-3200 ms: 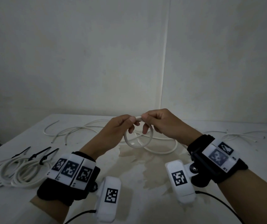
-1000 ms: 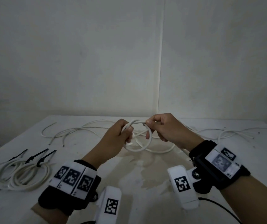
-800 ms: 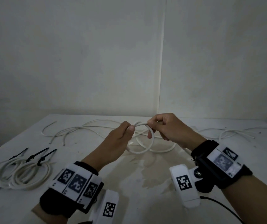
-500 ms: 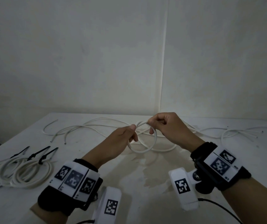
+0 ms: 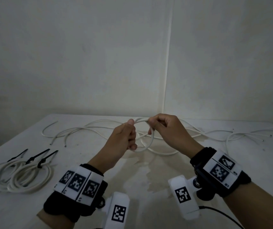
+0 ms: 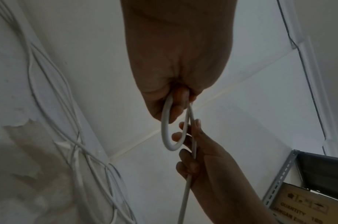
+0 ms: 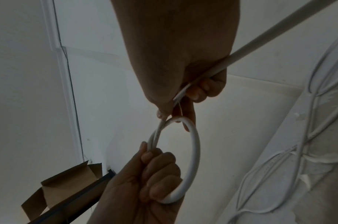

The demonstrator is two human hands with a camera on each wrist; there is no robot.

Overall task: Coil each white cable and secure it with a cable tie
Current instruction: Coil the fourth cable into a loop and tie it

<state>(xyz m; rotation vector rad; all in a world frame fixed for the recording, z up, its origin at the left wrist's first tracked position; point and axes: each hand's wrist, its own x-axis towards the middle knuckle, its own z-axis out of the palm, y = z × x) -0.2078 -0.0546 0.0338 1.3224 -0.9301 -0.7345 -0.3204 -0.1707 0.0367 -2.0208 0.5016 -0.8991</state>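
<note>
I held the coil (image 5: 146, 138) up over the table (image 5: 157, 179), between both hands. My left hand (image 5: 124, 138) was curled round the loops on their left side, thumb on top. My right hand (image 5: 165, 129) pinched the top of the loop, and the free cable (image 7: 279, 33) ran out through that fist toward the loose cables (image 5: 86, 129) on the table. The cable looked light, smooth and springy, stiff enough to hold a round loop, so I judged it would spring open if my left hand slackened. The best hold seemed to be where the turns cross, with the tail feeding through my right fingers (image 7: 200, 91). At the left lay 3 done coils (image 5: 16, 177) with black ties (image 5: 41, 157).
</note>
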